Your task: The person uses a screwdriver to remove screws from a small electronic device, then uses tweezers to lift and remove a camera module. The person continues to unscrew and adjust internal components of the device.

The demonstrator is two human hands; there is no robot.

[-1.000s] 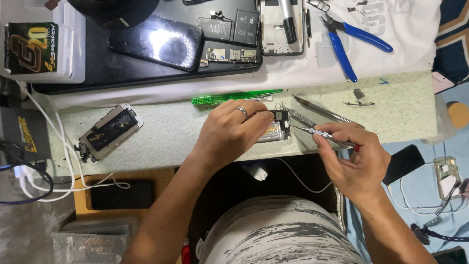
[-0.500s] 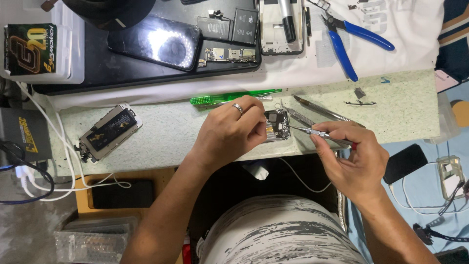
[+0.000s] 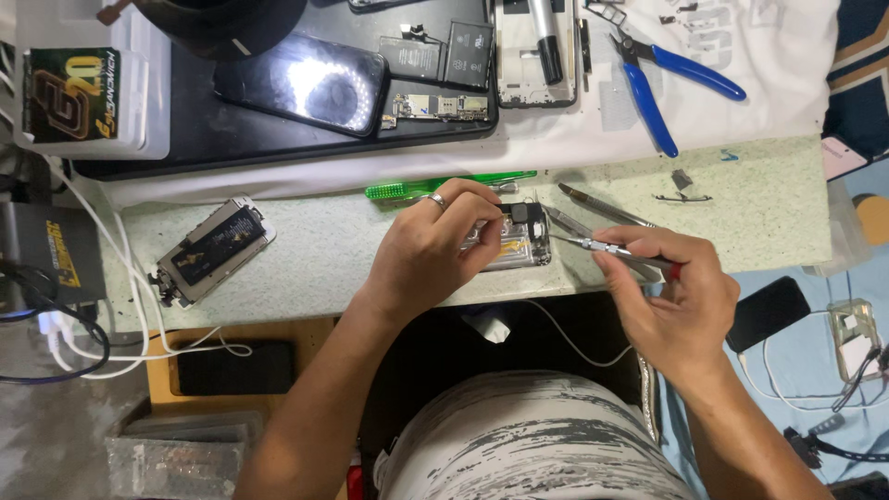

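Head view looks straight down on my two hands at a pale green speckled work mat (image 3: pixel 759 199). My left hand (image 3: pixel 435 255) is curled over an opened phone chassis (image 3: pixel 519 243), fingertips pressing on its far edge and left half, seemingly to keep it from sliding on the mat; a ring sits on one finger. My right hand (image 3: pixel 671 296) is closed in a pinch around a slim metal screwdriver (image 3: pixel 602 246), held low and nearly flat so its tip reaches leftward to the chassis's right edge; I cannot tell whether the tip touches a part inside.

Just beyond the screwdriver lie metal tweezers (image 3: pixel 602 208), points toward the chassis, close enough to swap in. A green toothbrush (image 3: pixel 444 185) lies along the far edge of the mat, just past my left knuckles. Farther left on the mat rests a detached screen assembly (image 3: pixel 211 248), tilted, well apart from the work. On the far right of the mat sit a few small loose parts (image 3: pixel 681 185).

Beyond the mat, a dark tray (image 3: pixel 185 139) holds a black phone (image 3: pixel 301 85), batteries and boards. Blue-handled cutters (image 3: pixel 671 79) lie on white cloth to the far right.
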